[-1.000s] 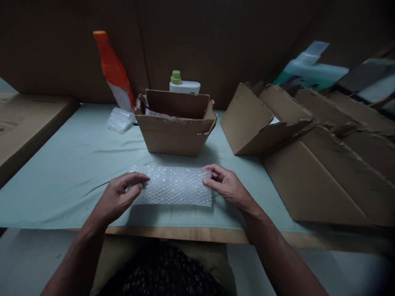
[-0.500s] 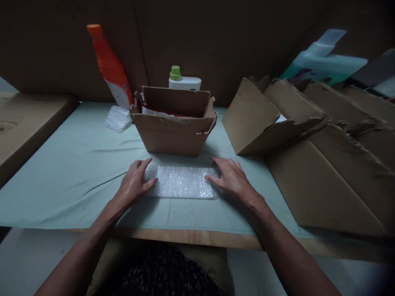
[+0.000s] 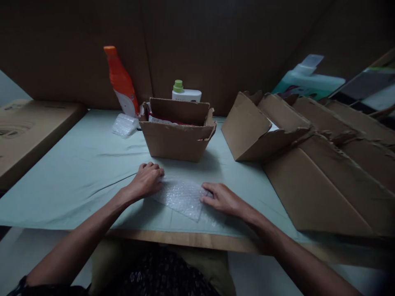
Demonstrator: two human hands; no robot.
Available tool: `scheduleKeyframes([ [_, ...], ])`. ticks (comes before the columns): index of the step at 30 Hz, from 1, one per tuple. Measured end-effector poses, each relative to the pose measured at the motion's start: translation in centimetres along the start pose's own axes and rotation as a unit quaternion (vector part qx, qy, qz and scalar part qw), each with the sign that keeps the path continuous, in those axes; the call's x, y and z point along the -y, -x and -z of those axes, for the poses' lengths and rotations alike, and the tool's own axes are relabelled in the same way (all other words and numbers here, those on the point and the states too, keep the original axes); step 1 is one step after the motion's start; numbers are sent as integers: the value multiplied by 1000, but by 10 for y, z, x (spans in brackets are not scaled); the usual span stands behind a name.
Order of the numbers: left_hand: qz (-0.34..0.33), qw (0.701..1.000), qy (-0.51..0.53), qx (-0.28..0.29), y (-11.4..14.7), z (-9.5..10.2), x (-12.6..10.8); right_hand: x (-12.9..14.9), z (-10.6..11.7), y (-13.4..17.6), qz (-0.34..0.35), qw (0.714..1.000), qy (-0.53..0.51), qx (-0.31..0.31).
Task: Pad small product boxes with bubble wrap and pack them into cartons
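Observation:
A clear sheet of bubble wrap (image 3: 180,196) lies slanted over the green cloth in front of me, with a loose part trailing at its right end. At its left end are the curled fingers of my left hand (image 3: 148,179), closed on the edge. My right hand (image 3: 222,198) pinches the right end between thumb and fingers. Just beyond the wrap stands an open cardboard box (image 3: 175,142) with something red and a white item inside, mostly hidden by its walls.
Behind the box stand an orange bottle (image 3: 121,84), a white bottle (image 3: 187,95) with a green cap, and a small bubble-wrapped bundle (image 3: 124,125). Several open cardboard boxes (image 3: 317,189) fill the right side, a teal bottle (image 3: 311,80) behind them. A flat carton (image 3: 40,131) lies left.
The bubble wrap has turned from straight to slanted, its right end nearer me. Both hands have closed on its ends, and the right has come nearer to me. The camera view has shifted.

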State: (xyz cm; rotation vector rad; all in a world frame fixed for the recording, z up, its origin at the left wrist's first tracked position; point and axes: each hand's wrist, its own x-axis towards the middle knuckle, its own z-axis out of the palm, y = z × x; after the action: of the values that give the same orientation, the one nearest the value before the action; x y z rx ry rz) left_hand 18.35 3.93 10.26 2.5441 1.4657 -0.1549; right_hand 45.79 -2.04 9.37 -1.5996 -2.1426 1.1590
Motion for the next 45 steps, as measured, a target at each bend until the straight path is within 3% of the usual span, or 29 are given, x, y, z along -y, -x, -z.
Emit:
scheduleKeyframes([
  [2, -30, 999, -36, -12, 4, 15, 2, 12, -31, 16, -26, 978, -205, 20],
  [5, -108, 988, -104, -32, -4, 29, -6, 32, -77, 30, -96, 875, -470, 71],
  [7, -145, 981, -120, -53, -14, 26, -13, 42, -98, 32, -135, 820, -552, 67],
  [9, -163, 977, -104, -89, -18, 15, -15, 47, -108, 32, -151, 794, -587, 42],
  [11, -168, 975, -64, -133, -10, -4, -10, 47, -109, 34, -147, 783, -604, 28],
  [14, -173, 972, 4, -160, 30, -37, 6, 40, -104, 46, -156, 781, -604, 44],
  [17, -220, 965, 61, -128, 83, -64, 17, 35, -102, 61, -173, 784, -591, 76],
  [20, -265, 952, 122, -91, 123, -79, 8, 34, -106, 69, -171, 782, -595, 79],
  [24, -288, 940, 157, -92, 136, -90, -20, 36, -114, 70, -168, 766, -619, 44],
  [28, -248, 927, 203, -197, 125, -102, -38, 38, -116, 71, -156, 759, -632, 32],
  [30, -207, 915, 255, -235, 119, -104, -42, 37, -113, 77, -145, 780, -607, 41],
  [32, -135, 907, 321, -238, 114, -101, -45, 36, -107, 84, -126, 825, -550, 37],
  [35, 13, 884, 424, -198, 106, -88, -47, 35, -98, 93, -67, 917, -393, -23],
  [37, 87, 870, 461, -153, 100, -80, -47, 36, -95, 91, 17, 964, -250, -88],
  [39, 123, 866, 469, -119, 94, -76, -46, 36, -94, 80, 123, 975, -101, -154],
  [41, 136, 866, 469, -112, 89, -75, -45, 35, -95, 64, 206, 959, 32, -190],
  [45, 140, 873, 451, -119, 85, -80, -42, 28, -99, 33, 234, 937, 196, -169],
])
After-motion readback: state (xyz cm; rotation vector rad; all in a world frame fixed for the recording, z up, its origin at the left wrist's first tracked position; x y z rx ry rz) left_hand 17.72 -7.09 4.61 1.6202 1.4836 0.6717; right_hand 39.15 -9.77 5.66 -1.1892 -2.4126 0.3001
